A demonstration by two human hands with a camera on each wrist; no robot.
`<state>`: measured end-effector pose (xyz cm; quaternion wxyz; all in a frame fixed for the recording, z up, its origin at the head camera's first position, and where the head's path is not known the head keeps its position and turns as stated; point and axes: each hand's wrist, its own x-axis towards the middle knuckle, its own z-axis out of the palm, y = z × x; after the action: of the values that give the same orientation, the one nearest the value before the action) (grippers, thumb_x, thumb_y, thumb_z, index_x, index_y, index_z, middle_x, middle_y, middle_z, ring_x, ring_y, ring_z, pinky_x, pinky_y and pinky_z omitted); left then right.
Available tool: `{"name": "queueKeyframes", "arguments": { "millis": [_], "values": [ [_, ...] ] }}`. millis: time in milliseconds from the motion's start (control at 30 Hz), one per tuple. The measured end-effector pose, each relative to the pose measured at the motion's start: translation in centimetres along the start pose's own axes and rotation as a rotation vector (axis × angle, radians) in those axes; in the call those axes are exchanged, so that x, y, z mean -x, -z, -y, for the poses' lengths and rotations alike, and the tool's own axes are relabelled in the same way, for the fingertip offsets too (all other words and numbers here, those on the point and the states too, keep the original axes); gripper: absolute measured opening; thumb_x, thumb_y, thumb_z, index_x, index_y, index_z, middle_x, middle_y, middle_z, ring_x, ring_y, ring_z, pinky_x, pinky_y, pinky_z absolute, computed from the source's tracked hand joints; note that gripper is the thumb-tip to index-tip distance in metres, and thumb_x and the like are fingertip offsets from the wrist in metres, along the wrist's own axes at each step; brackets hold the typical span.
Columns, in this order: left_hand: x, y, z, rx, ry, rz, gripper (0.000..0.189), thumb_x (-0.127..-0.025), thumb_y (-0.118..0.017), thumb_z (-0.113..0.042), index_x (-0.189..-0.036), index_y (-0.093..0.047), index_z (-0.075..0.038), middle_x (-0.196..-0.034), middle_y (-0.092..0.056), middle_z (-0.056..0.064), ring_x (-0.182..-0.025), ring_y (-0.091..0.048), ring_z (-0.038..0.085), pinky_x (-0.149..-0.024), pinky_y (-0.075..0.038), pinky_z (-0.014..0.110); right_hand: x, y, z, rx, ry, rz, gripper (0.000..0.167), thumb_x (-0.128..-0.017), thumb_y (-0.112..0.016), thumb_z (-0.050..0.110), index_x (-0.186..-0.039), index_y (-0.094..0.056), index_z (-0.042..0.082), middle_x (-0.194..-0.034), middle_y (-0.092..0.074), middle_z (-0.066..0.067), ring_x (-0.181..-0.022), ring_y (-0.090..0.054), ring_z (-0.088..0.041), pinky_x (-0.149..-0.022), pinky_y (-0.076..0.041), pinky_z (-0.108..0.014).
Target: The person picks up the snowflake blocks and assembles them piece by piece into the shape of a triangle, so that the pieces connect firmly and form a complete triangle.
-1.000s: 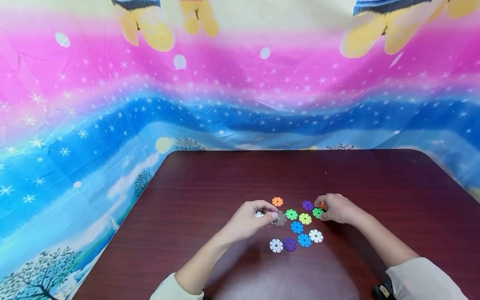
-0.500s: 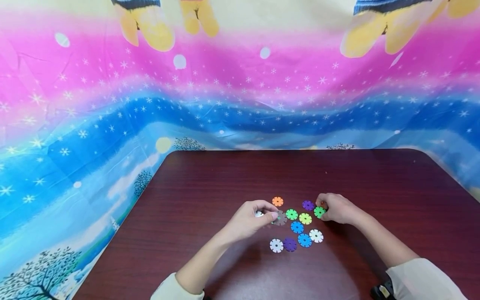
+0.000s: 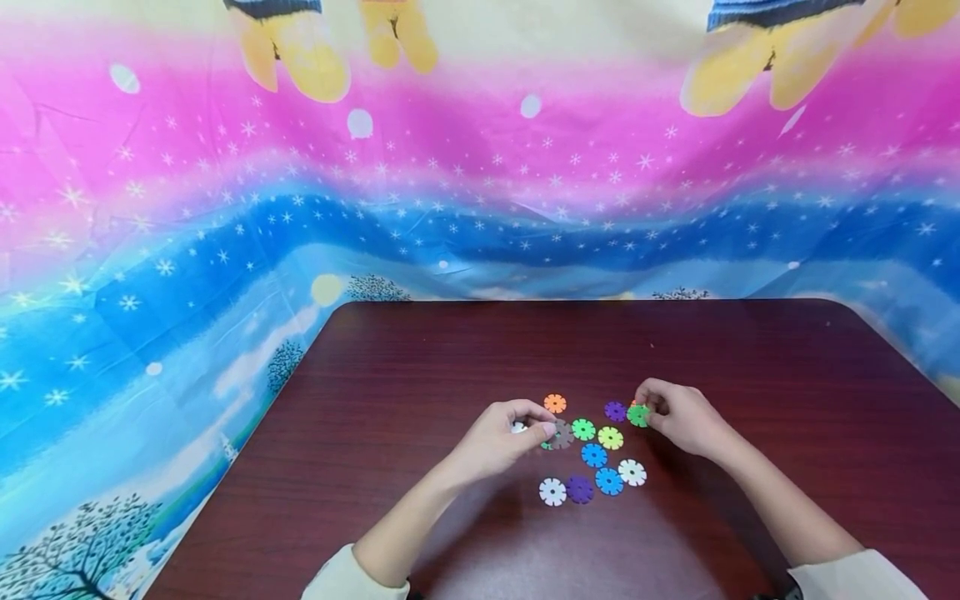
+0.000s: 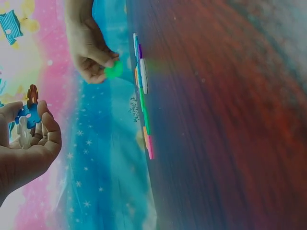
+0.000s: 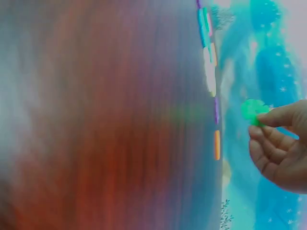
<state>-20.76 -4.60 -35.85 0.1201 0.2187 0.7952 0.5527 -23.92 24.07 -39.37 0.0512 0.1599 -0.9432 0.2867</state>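
Observation:
My left hand (image 3: 498, 439) pinches a small cluster of notched plastic snowflake discs above the table. In the left wrist view the cluster shows a brown disc (image 4: 32, 95), a blue disc (image 4: 29, 115) and a white disc (image 4: 24, 132) joined together, partly hidden by the fingers. My right hand (image 3: 682, 417) holds a green snowflake disc (image 3: 638, 415) between thumb and fingers, raised off the table as the right wrist view shows. An orange disc (image 5: 217, 145) lies on the table near that hand, mostly covered in the head view.
Loose discs lie flat between the hands: a yellow disc (image 3: 611, 437), a purple disc (image 3: 580, 489), a white disc (image 3: 632, 472), an orange disc (image 3: 555, 403) and several others. The dark red-brown table (image 3: 450, 350) ends at a patterned cloth (image 3: 480, 225) behind it.
The right hand has picked the green disc up from the table and raised it slightly. The left hand and its cluster stay almost still.

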Motion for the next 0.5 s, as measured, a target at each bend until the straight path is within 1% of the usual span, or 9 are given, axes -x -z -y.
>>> {"name": "queueKeyframes", "arguments": {
  "millis": [100,167,233,267,367,500],
  "values": [
    [-0.1,0.0,0.0,0.002,-0.005,0.000,0.019,-0.089,-0.062,-0.020,-0.102,-0.066,-0.007,-0.082,-0.063,0.006,-0.069,-0.059,0.012,-0.062,-0.048,0.032,0.5,0.1,1.0,-0.074,0.035,-0.081,0.020,-0.080,-0.065,-0.005,-0.092,-0.058,0.010,-0.076,-0.053,0.001,-0.069,-0.049,-0.017,-0.056,-0.042,-0.027],
    [-0.1,-0.1,0.0,-0.001,-0.006,0.000,0.019,-0.089,-0.062,-0.020,-0.102,-0.066,-0.007,-0.080,-0.063,0.002,-0.069,-0.060,0.012,-0.061,-0.048,0.031,0.9,0.0,1.8,-0.135,0.051,-0.115,0.020,-0.081,-0.066,-0.003,-0.092,-0.058,0.011,-0.078,-0.055,0.001,-0.070,-0.050,-0.016,-0.057,-0.043,-0.026],
    [-0.2,-0.1,0.0,0.000,-0.011,0.000,0.019,-0.089,-0.062,-0.019,-0.102,-0.066,-0.006,-0.078,-0.062,0.000,-0.069,-0.060,0.012,-0.062,-0.048,0.033,1.3,-0.1,2.8,-0.200,0.070,-0.134,0.020,-0.082,-0.066,-0.001,-0.093,-0.057,0.013,-0.080,-0.057,0.002,-0.071,-0.052,-0.016,-0.057,-0.044,-0.026],
    [-0.2,-0.1,0.0,0.003,-0.014,0.000,0.019,-0.089,-0.062,-0.019,-0.102,-0.066,-0.005,-0.077,-0.062,0.000,-0.069,-0.060,0.012,-0.063,-0.049,0.034,1.5,-0.2,3.3,-0.239,0.081,-0.138,0.019,-0.083,-0.066,0.000,-0.093,-0.057,0.013,-0.080,-0.058,0.001,-0.070,-0.053,-0.015,-0.057,-0.044,-0.026],
    [-0.3,-0.1,0.0,0.008,-0.024,0.000,0.020,-0.089,-0.062,-0.017,-0.103,-0.065,-0.004,-0.079,-0.063,0.004,-0.068,-0.061,0.011,-0.063,-0.049,0.031,2.0,-0.6,4.6,-0.325,0.122,-0.155,0.019,-0.084,-0.065,0.001,-0.093,-0.056,0.015,-0.082,-0.060,0.000,-0.071,-0.056,-0.013,-0.058,-0.046,-0.026],
    [-0.3,-0.1,-0.2,0.024,-0.030,-0.002,0.020,-0.089,-0.061,-0.016,-0.104,-0.065,-0.002,-0.083,-0.064,0.008,-0.068,-0.061,0.010,-0.061,-0.048,0.023,2.6,-1.0,6.0,-0.410,0.179,-0.168,0.020,-0.084,-0.064,-0.001,-0.094,-0.054,0.014,-0.083,-0.060,-0.002,-0.070,-0.056,-0.012,-0.058,-0.046,-0.026]
  ]
}}
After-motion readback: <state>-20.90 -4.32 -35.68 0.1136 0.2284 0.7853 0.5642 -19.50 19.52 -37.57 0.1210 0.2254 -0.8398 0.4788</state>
